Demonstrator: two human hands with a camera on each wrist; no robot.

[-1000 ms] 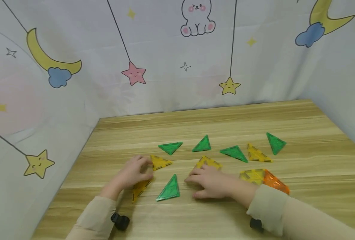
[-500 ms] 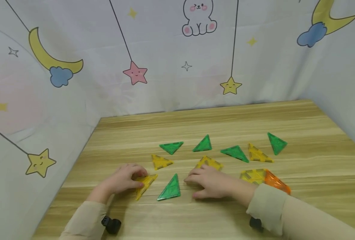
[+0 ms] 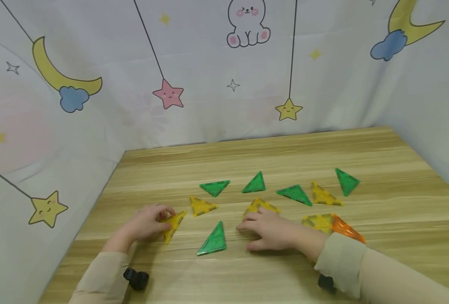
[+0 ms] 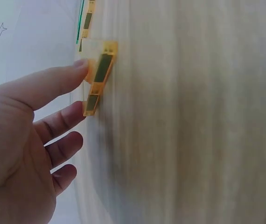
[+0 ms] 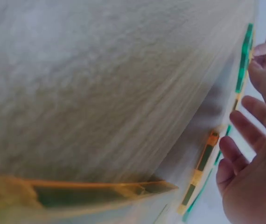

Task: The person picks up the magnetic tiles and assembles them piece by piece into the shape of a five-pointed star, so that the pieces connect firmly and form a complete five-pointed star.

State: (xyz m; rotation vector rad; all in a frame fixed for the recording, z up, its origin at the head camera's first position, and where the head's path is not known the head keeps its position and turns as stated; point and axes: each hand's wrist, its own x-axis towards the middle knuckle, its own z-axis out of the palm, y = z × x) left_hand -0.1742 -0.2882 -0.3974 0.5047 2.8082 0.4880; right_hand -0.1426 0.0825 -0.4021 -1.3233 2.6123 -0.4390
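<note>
My left hand (image 3: 148,221) pinches a yellow triangular magnetic tile (image 3: 176,224) between thumb and fingers, at the left of the table. The left wrist view shows that tile (image 4: 102,70) edge-on, with the thumb (image 4: 60,84) against it. My right hand (image 3: 270,230) hovers low with relaxed fingers beside a yellow tile (image 3: 260,203), which it partly covers; whether it touches that tile is hidden. Between the hands lies a green triangular tile (image 3: 214,241). Another yellow triangular tile (image 3: 201,206) lies just beyond the left hand.
Along the back lie green triangular tiles, among them one at the left (image 3: 215,187) and one at the far right (image 3: 347,181). A yellow tile (image 3: 319,222) touches an orange tile (image 3: 347,228) behind the right forearm. A patterned cloth (image 3: 205,114) borders the wooden table (image 3: 247,156).
My left hand has drawn back to the left, taking the pinched yellow tile with it, away from the green tile. The right hand has hardly moved.
</note>
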